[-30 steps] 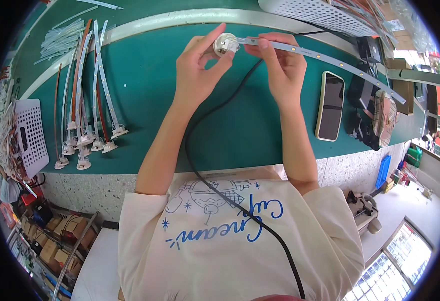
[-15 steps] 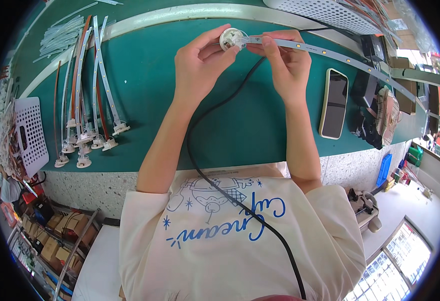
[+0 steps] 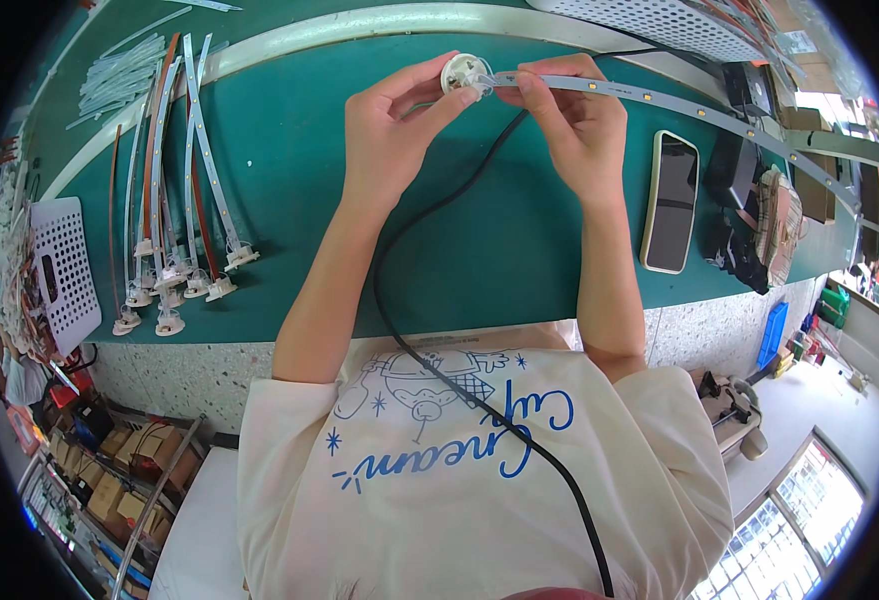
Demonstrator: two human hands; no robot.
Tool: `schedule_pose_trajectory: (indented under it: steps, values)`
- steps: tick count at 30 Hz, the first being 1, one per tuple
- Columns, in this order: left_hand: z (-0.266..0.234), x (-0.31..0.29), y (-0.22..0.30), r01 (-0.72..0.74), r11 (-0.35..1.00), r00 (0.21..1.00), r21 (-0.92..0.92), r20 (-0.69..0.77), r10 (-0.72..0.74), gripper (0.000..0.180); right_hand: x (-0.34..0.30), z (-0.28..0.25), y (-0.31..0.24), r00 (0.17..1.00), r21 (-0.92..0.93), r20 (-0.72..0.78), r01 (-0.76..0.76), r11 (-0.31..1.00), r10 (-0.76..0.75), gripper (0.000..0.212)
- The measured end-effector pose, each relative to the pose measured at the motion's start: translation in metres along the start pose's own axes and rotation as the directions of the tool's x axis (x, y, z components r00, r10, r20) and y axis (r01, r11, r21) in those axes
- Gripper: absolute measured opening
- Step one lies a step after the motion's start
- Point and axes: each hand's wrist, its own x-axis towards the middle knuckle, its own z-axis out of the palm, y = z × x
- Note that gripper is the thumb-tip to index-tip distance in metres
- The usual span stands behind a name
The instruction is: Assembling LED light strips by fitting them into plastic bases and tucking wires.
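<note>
Above the green tabletop, the left hand pinched a white round cap, its grip clamped; the right hand gripped the LED strip. A black cable ran between the forearms; finished strips lay left, a phone right.

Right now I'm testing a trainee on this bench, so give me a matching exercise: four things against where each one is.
Things:
1. white round cap
2. LED strip
3. phone
4. perforated white panel

Places:
A. flat on the green table, right of the right hand
B. at the table's left edge
C. in the left hand's fingertips
D. held by the right hand, stretching rightward

Pairs: 1-C, 2-D, 3-A, 4-B
</note>
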Motion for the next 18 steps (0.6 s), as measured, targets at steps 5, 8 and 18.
schedule_pose_trajectory:
  steps: [5, 8, 18]
  values:
    - [-0.005, 0.001, -0.001, 0.013, 1.000, 0.999, -0.012, 0.034, -0.012, 0.026, -0.001, 0.004, 0.001, 0.998, -0.040, -0.053, 0.037, 0.999, -0.039, 0.014]
    - [-0.006, 0.001, 0.000, 0.042, 0.999, 0.998, -0.012, 0.048, -0.041, 0.024, -0.002, 0.005, 0.001, 0.994, -0.098, -0.061, 0.087, 0.991, -0.093, 0.014]
    - [-0.010, 0.002, 0.000, 0.074, 0.997, 0.996, -0.012, 0.054, -0.074, 0.023, -0.002, 0.011, -0.002, 0.997, -0.242, -0.039, 0.050, 0.969, -0.061, 0.012]
